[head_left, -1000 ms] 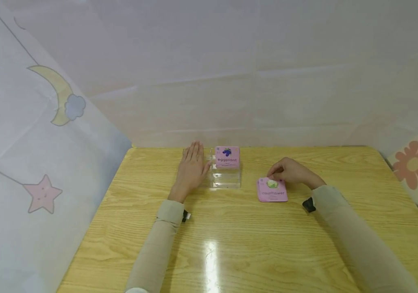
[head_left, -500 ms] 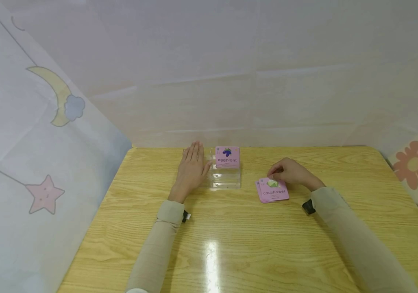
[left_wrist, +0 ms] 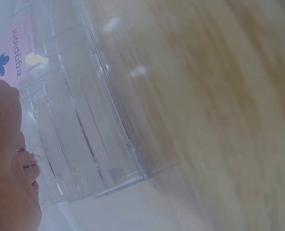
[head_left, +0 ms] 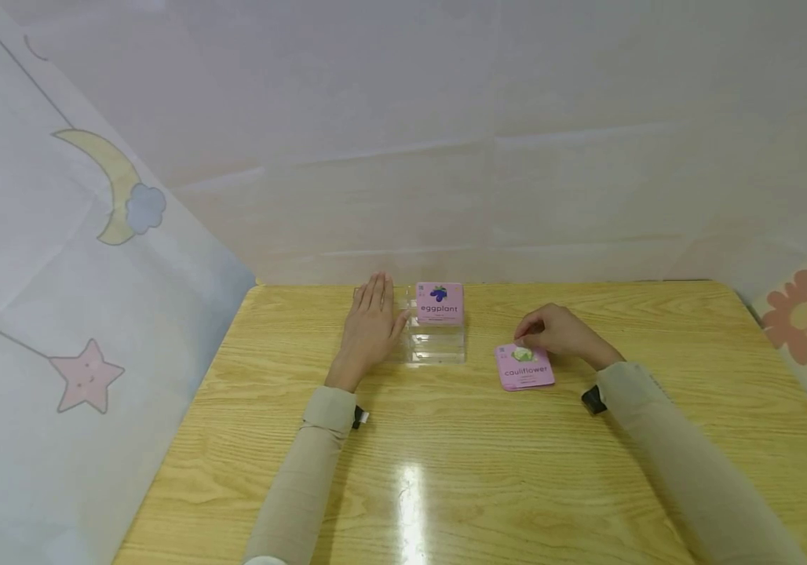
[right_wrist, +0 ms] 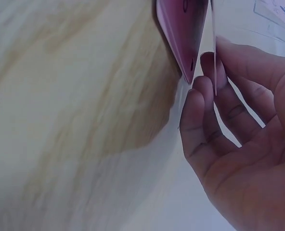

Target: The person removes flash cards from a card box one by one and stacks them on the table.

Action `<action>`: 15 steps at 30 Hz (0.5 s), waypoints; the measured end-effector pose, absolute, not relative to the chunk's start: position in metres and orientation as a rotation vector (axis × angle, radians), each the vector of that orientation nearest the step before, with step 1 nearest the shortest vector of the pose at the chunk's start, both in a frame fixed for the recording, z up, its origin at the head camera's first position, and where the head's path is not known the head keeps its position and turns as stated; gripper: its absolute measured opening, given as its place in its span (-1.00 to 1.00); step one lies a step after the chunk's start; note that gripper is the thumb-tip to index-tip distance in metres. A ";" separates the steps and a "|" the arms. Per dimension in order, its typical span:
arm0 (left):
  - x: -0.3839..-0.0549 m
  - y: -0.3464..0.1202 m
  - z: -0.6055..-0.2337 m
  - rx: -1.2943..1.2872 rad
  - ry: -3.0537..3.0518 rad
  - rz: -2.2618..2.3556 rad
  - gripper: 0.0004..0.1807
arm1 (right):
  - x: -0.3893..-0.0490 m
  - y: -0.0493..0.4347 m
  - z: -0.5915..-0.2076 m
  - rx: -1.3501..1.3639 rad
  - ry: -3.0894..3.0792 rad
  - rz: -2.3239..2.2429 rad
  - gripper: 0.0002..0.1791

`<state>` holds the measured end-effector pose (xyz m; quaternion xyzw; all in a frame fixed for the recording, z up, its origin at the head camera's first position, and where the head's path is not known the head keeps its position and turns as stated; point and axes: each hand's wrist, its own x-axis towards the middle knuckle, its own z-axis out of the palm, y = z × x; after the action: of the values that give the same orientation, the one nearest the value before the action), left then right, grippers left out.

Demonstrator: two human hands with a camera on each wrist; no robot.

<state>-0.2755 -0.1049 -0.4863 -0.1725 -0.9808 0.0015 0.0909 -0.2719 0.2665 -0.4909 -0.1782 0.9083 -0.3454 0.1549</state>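
My left hand [head_left: 370,329] lies with straight fingers over the left side of a clear plastic stepped rack [head_left: 439,345]. A pink card [head_left: 439,304] printed "eggplant" leans on the rack's upper right part; the left wrist view also shows this eggplant card [left_wrist: 15,50]. Over to the right, my right hand [head_left: 564,333] pinches the top edge of a pink "cauliflower" card [head_left: 527,372] between thumb and fingers. Edge-on in the right wrist view, that card stands apart from the pink card pile [right_wrist: 178,29] at its lower end.
A wood-grain table [head_left: 474,471] carries everything. Its back edge meets a pale cloth backdrop [head_left: 403,157], which rises close behind the rack. On the left is a side panel with a moon [head_left: 110,184] and a star [head_left: 87,377].
The cauliflower card swung slightly right, baring the pile's left edge, then came back left over the pile. My left hand and the eggplant card have stayed put.
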 end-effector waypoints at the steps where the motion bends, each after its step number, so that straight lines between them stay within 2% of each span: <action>1: -0.275 -0.105 -0.486 -0.512 -2.914 0.004 -0.14 | -0.272 0.266 -0.491 -0.509 2.606 -0.985 -0.87; 15: -0.274 -0.105 -0.484 -0.512 -2.923 -0.007 -0.14 | -0.273 0.268 -0.489 -0.486 2.616 -1.017 -0.88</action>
<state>-0.2742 -0.1046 -0.4840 -0.1719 -0.9813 -0.0023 0.0868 -0.2728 0.2680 -0.4893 -0.1688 0.9085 -0.3531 0.1462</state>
